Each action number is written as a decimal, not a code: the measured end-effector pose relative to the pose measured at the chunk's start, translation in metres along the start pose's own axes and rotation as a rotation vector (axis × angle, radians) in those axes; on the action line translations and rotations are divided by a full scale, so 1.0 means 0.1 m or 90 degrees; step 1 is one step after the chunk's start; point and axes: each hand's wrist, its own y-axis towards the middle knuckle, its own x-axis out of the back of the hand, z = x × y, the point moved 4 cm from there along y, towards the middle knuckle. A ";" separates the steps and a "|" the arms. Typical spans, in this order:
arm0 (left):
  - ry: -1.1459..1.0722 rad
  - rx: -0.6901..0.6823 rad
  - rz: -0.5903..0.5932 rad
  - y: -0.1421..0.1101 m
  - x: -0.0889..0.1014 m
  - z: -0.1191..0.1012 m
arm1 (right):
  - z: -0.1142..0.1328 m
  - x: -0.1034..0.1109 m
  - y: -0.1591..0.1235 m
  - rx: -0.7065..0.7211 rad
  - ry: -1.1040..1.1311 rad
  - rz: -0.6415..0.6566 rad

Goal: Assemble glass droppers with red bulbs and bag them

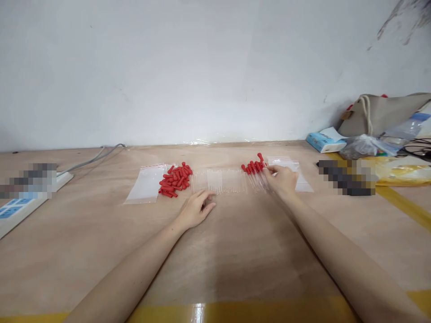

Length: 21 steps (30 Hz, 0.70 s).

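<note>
My left hand (197,209) rests on the table with thumb and fingers apart, holding nothing. Its fingertips lie by the near ends of a row of clear glass dropper tubes (229,181). Left of that row is a loose pile of red rubber bulbs (175,179). My right hand (282,179) pinches a glass dropper whose red bulb (260,157) sticks up past the fingertips. Just left of these fingers, several droppers with red bulbs fitted (252,168) lie side by side. The lower part of the held dropper is hard to make out.
Clear zip bags lie on the left (143,184) and behind my right hand (303,179). A power strip (33,202) is at far left. To the right are a blue tissue pack (326,140), a dark blurred object (348,178), a yellow package (397,172) and a grey bag (390,114).
</note>
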 end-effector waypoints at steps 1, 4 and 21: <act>0.003 0.002 0.005 0.00 0.00 0.00 | -0.03 -0.03 0.00 -0.010 0.001 0.007; 0.004 0.005 0.006 0.01 0.00 -0.01 | -0.05 -0.10 -0.03 -0.011 -0.015 0.018; -0.009 -0.009 0.000 0.02 0.01 -0.01 | 0.15 -0.15 -0.17 0.063 -0.058 0.026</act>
